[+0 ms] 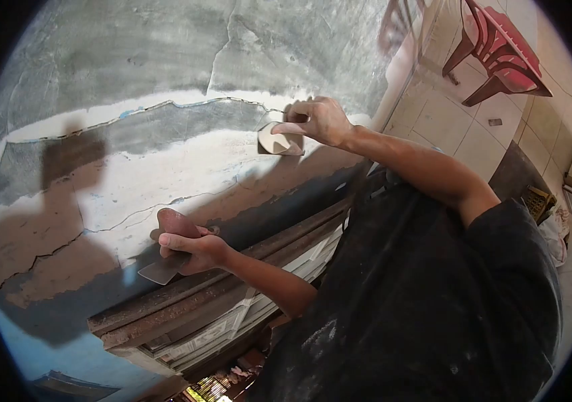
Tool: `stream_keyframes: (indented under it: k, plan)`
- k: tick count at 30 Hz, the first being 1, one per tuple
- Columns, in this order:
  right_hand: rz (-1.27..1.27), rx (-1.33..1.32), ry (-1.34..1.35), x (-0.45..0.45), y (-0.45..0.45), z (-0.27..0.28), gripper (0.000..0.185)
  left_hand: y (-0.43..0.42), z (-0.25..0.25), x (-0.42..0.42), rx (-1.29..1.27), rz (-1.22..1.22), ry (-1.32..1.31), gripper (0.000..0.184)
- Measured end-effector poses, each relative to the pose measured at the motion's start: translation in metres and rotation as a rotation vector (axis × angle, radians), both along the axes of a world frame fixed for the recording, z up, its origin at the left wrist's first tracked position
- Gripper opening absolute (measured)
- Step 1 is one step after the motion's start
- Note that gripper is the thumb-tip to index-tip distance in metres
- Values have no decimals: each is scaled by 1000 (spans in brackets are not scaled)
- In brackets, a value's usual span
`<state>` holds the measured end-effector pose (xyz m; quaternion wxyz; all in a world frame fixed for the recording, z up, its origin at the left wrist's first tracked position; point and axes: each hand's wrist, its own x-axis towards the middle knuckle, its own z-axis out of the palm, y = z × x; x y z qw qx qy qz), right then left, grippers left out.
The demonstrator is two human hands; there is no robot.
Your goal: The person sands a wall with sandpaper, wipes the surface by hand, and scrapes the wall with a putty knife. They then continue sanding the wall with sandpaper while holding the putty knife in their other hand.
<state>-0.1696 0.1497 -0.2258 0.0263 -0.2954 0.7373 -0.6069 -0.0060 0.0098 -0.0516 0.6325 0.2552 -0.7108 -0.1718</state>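
Observation:
My right hand (323,122) is pressed close to the wall (165,164), its fingers and thumb closed on a flat, squarish beige pad (274,139). Sunlight and shadow cross the pad, so its exact kind is unclear. Lower and to the left, my left hand (195,253) grips a putty knife (160,269) with a thin grey blade pointing down. A reddish-brown rounded part (177,223) sticks out above the thumb; whether it is the knife's handle cannot be told. White filler covers a band of the wall, around a long jagged crack (165,104).
Below the left hand runs a brown wooden frame (185,295) with slatted panes. A red plastic chair (507,53) stands on the tiled floor (427,120) at the upper right. A yellow crate (537,202) sits further right. My shadow (51,248) falls on the wall.

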Motion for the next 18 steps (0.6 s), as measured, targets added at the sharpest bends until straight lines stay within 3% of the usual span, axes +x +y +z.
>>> stream_keyframes:
  k: [5, 10, 13, 18]
  plan:
    - [17, -251, -39, 5, -17, 3, 56, 20, 5, -11, 49, -7, 13, 45]
    - [103, -26, -211, -3, -14, -11, 63, 16, 1, -8, 15, 31, 6, 47]
    - [67, -183, -174, 1, -18, -21, 64, 19, 2, -14, -22, 17, 47, 47]
    - [118, -154, -273, 5, -14, 12, 54, 17, 1, -11, 6, 36, 44, 46]
